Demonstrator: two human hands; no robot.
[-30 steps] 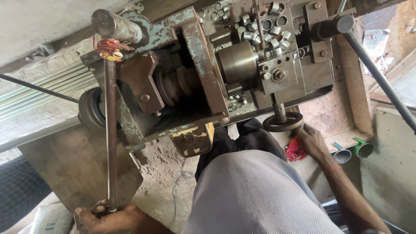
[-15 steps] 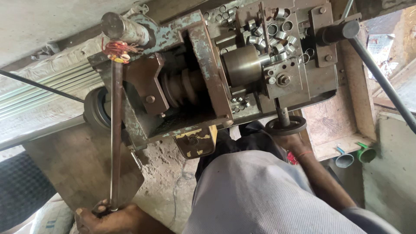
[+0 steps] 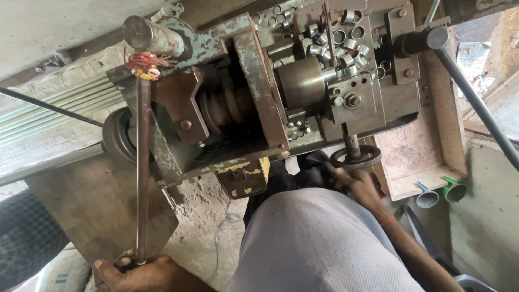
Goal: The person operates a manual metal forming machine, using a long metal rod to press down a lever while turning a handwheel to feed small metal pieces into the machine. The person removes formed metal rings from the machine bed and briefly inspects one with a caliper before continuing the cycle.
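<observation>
Hands working a lathe's lever and handwheel.
Left hand is gripping the lower end of the long lever rod, fingers clamped round it; right hand is sitting blurred just under the handwheel at the machine's lower edge, grip unclear. Next move likely needs a steady pull.
</observation>
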